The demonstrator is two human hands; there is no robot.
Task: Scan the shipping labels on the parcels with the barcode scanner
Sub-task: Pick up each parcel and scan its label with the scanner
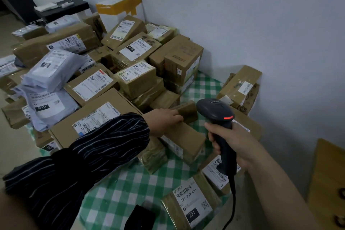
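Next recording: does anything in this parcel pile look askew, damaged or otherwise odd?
Nothing looks damaged or spilled. The pile is untidy: the labelled box at the back lies tilted on its neighbours, and the small parcel that the left hand touches shows no label on its visible faces.

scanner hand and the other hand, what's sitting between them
In the head view, a plain brown box lies on the checked cloth between the left hand and the right hand, which grips the scanner.
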